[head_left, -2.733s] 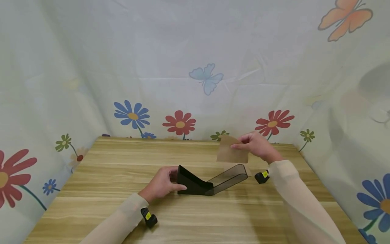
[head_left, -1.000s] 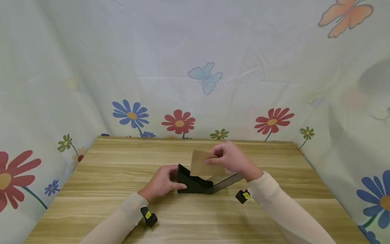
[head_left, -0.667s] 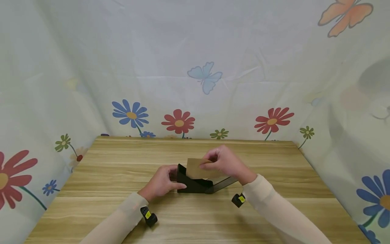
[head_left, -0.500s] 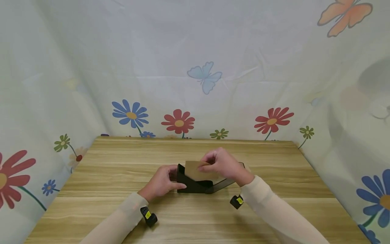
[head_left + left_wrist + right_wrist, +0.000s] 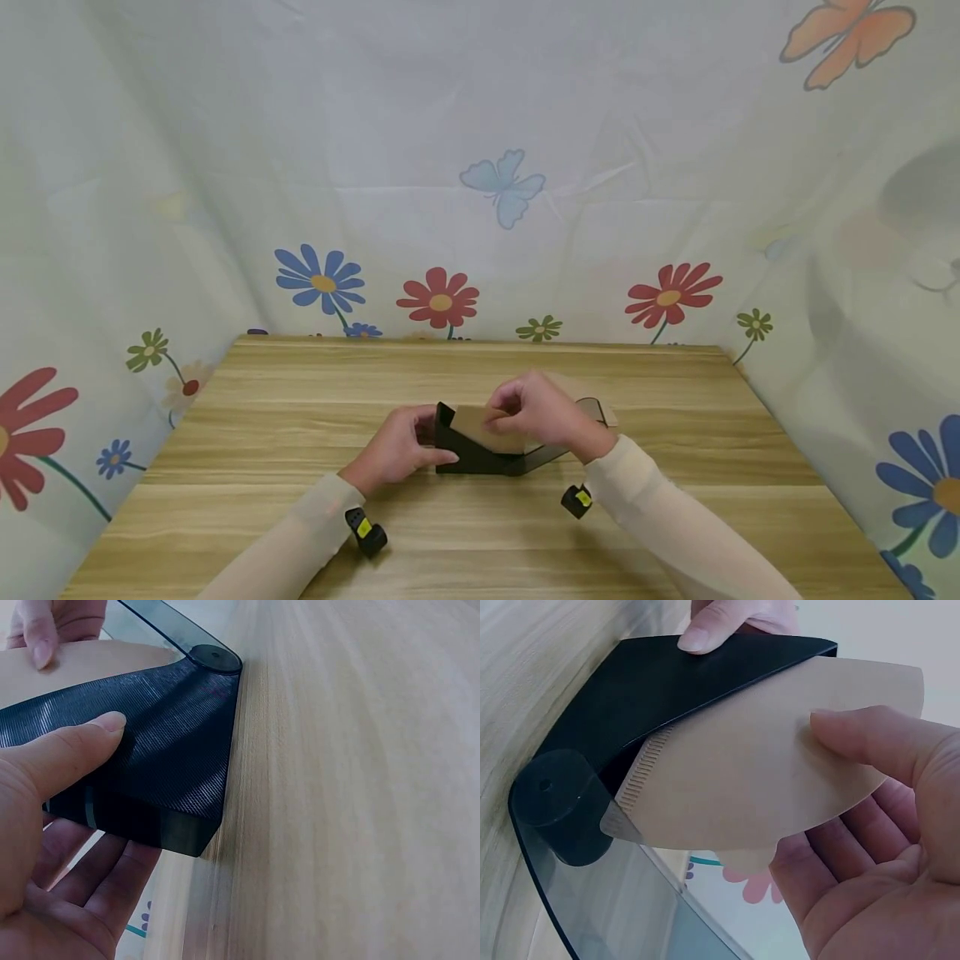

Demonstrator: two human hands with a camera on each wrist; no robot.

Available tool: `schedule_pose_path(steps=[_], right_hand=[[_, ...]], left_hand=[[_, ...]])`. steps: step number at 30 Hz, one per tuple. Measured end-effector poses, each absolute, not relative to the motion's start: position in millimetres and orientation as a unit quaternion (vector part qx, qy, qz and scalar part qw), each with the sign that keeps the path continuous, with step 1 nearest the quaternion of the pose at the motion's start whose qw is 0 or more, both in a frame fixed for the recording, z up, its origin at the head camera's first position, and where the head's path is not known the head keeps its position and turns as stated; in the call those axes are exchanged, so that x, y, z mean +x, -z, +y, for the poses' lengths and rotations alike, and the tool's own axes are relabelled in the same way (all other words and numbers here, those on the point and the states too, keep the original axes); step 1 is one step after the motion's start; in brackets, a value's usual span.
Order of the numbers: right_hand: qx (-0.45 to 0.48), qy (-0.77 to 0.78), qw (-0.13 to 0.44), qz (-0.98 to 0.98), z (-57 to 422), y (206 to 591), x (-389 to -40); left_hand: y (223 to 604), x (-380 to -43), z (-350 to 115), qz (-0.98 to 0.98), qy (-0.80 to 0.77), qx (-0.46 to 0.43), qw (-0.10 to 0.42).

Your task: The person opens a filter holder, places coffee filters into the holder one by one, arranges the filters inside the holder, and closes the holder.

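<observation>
My left hand [image 5: 397, 450] grips the black coffee filter holder [image 5: 467, 460] at its tall left end, thumb on the near side wall. The holder stands on the table with its smoky see-through lid [image 5: 543, 456] swung open to the right on a round hinge [image 5: 559, 787]. Between thumb and fingers, my right hand [image 5: 542, 412] pinches a brown paper coffee filter [image 5: 757, 757] with a crimped edge. The filter sits partly inside the holder's opening, its lower part hidden behind the black wall. Its curved edge sticks out towards my right palm in the right wrist view.
A pale brown paper piece [image 5: 612, 417] lies on the wooden table [image 5: 480, 533] just beyond the lid. A flower-print curtain [image 5: 360, 167] rises behind the table's back edge. Each wrist carries a small black camera [image 5: 367, 533].
My right hand has carried the coffee filter leftward and down from above the open lid into the holder. My left hand has kept its grip on the holder, which stays in place.
</observation>
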State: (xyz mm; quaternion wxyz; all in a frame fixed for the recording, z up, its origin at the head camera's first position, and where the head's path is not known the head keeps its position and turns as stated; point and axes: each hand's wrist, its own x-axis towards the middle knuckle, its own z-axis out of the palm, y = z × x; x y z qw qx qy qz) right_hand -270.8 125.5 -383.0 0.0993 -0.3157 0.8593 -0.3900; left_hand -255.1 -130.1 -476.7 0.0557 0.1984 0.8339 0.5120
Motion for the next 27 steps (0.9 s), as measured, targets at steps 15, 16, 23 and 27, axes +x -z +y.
schedule_pose_path(steps=[15,16,23,27], right_hand=[[-0.328,0.341,0.090,0.876,115.7,393.8,-267.4],[-0.326,0.340,0.093,0.877,115.1,394.4,-267.3],[-0.329,0.334,0.105,0.877,113.0,396.0,-266.7],[-0.335,0.330,0.107,0.876,112.4,397.1,-265.9]], left_hand=[[477.7,-255.8,-131.2,0.835,-0.512,0.193,0.060],[477.7,-255.5,-131.2,0.834,-0.513,0.192,0.059],[477.8,-255.8,-131.3,0.837,-0.509,0.193,0.056],[477.3,-255.6,-131.8,0.837,-0.508,0.194,0.056]])
